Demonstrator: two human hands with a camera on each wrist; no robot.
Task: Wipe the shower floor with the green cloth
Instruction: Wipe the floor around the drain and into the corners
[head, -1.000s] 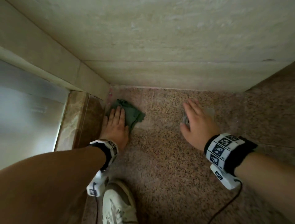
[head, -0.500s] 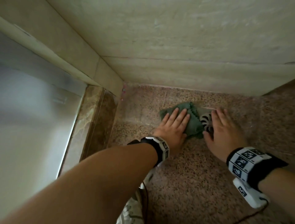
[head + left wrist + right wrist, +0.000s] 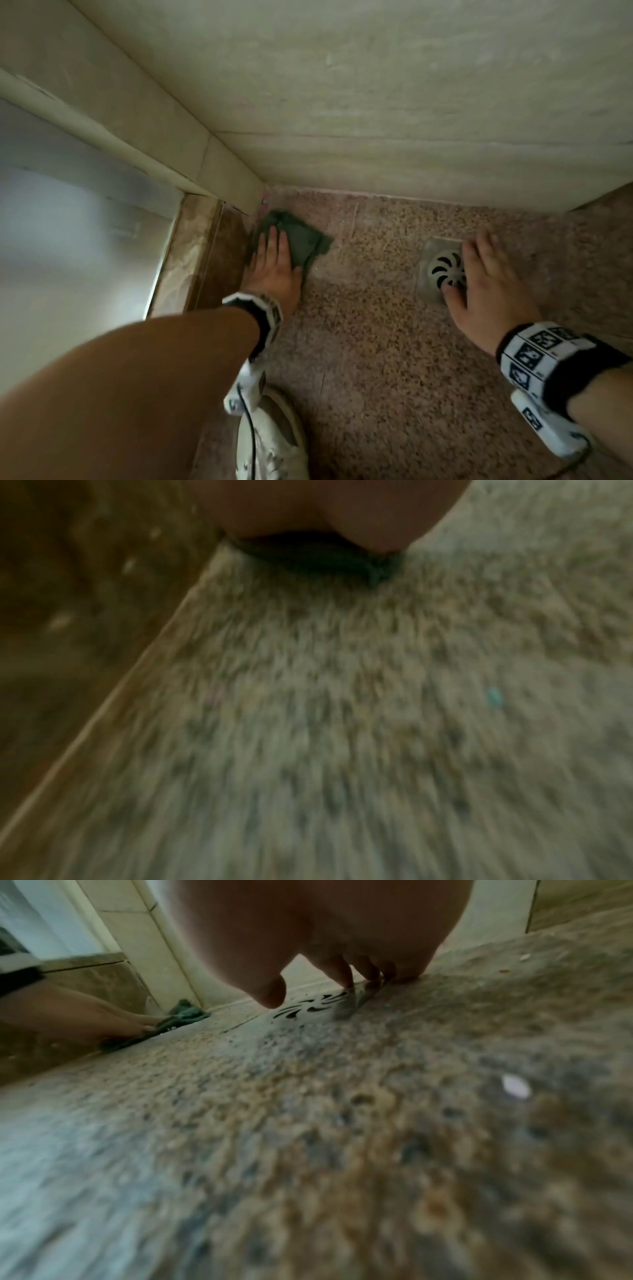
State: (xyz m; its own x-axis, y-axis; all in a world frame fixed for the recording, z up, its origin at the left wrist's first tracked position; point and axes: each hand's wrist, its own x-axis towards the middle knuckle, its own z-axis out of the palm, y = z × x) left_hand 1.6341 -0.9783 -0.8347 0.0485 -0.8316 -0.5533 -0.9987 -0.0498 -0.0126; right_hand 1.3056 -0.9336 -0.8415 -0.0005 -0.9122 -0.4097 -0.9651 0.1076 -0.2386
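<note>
The green cloth (image 3: 301, 243) lies flat on the speckled shower floor (image 3: 370, 342) in the far left corner, against the brown threshold. My left hand (image 3: 274, 263) presses on it with straight fingers. The left wrist view is blurred and shows only a dark edge of the cloth (image 3: 329, 558) under the palm. My right hand (image 3: 486, 284) rests flat on the floor at the right, its thumb on the round drain cover (image 3: 445, 270). From the right wrist I see the cloth (image 3: 178, 1015) far left and the drain cover (image 3: 308, 1007) under the fingers.
Beige tiled walls (image 3: 376, 102) close the corner at the back and left. A brown stone threshold (image 3: 209, 253) and a frosted glass panel (image 3: 68, 240) run along the left. My white shoe (image 3: 270, 442) stands on the floor near the bottom.
My left hand slid the cloth from beside the drain back left into the corner by the threshold. The right hand stayed at the drain.
</note>
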